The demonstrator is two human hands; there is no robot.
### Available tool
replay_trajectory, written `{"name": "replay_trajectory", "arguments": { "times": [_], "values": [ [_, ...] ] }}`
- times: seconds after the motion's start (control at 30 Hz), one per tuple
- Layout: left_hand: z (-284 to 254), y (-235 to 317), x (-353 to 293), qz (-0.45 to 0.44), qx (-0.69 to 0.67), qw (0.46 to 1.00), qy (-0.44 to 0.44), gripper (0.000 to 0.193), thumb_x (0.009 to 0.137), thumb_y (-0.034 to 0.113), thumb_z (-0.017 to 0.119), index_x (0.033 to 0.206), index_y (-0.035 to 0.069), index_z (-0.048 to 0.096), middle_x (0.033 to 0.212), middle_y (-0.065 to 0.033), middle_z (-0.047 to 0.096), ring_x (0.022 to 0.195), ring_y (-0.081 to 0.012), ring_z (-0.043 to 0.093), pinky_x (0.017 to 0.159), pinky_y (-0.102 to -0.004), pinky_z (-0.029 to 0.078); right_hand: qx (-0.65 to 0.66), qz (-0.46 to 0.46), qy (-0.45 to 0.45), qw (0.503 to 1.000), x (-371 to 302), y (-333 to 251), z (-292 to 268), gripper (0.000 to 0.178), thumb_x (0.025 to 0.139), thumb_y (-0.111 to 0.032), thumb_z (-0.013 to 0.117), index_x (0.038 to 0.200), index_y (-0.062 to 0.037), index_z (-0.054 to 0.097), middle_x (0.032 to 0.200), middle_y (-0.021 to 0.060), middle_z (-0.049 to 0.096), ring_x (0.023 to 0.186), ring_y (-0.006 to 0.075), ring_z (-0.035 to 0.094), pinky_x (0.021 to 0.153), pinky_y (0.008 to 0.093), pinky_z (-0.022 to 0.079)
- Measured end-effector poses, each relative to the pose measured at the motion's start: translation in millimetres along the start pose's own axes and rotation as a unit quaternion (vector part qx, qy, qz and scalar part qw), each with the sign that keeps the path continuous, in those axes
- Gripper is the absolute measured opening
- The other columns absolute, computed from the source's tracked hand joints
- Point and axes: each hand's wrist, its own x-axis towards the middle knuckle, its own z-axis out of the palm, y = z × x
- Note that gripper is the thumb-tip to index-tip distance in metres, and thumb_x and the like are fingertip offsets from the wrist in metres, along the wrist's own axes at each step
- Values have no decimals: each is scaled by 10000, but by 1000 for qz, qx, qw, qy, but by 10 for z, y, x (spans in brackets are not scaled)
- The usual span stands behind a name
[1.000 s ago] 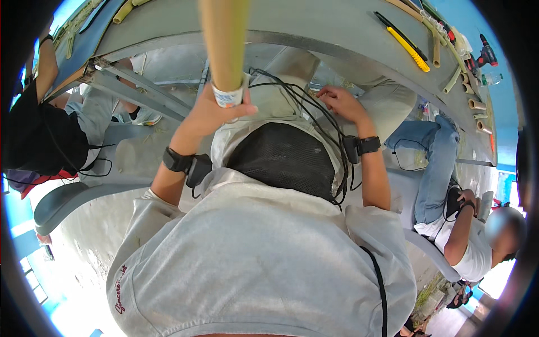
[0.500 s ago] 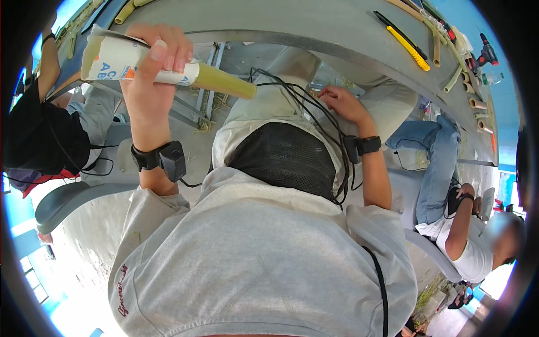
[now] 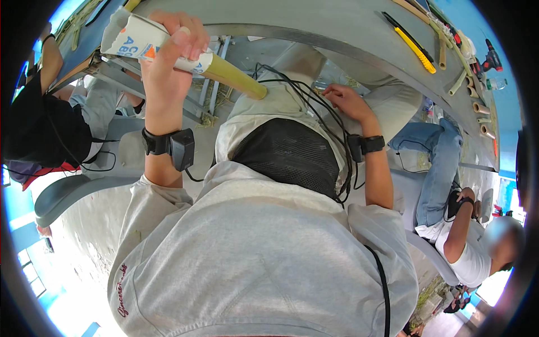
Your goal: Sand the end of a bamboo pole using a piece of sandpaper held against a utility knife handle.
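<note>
My left hand (image 3: 178, 42), at the upper left, is closed round a white sheet of printed paper (image 3: 128, 40) that wraps a greenish-yellow bamboo tube (image 3: 234, 77). The paper's loose, ragged end flares out on the far left side of the hand. From the wrap the bare tube slants down to the right, its end over my left thigh. My right hand (image 3: 349, 103) lies by my right thigh, fingers loosely bent and nothing visible in them. Black cables (image 3: 317, 101) run across my lap beside it.
On the grey table (image 3: 337, 19) ahead lie a yellow-and-black utility knife (image 3: 414, 49), bamboo pieces (image 3: 457, 82) and a cordless drill (image 3: 492, 58) at the right. A clear bottle (image 3: 496, 84) stands nearby. People sit on both sides of me.
My left hand has shifted a little to the right, carrying the wrapped bamboo tube with it, and the tube now slants more steeply. My right hand stays almost where it was.
</note>
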Motion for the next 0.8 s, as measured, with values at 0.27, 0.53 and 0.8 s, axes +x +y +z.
{"name": "replay_trajectory", "arguments": {
  "times": [0.27, 0.53, 0.8],
  "values": [
    [150, -903, -588, -248, 140, 958, 24, 238, 865, 63, 790, 853, 103, 555, 900, -7, 619, 886, -132, 607, 822, -297, 492, -20, -13, 20, 1000, -25, -12, 6, 217, 988, -202, 638, 1092, -26, 712, 819, 38, 679, 717, 117, 600, 648, 304, 478],
    [-221, -1231, -879, -293, 80, 953, 22, 257, 857, 51, 822, 844, 91, 568, 860, 4, 631, 854, -108, 613, 774, -275, 482, -33, -25, 10, 999, 15, 6, 25, 208, 1007, -190, 613, 1092, -18, 692, 741, -8, 589, 662, 66, 526, 576, 259, 408],
    [-7, -454, -393, -184, 99, 977, 29, 224, 828, -6, 781, 854, 72, 573, 844, -53, 645, 797, -140, 605, 741, -282, 477, -32, -14, 23, 999, -32, -39, 16, 226, 989, -192, 633, 1080, 0, 711, 821, 46, 686, 714, 129, 609, 673, 305, 491]
  ]
}}
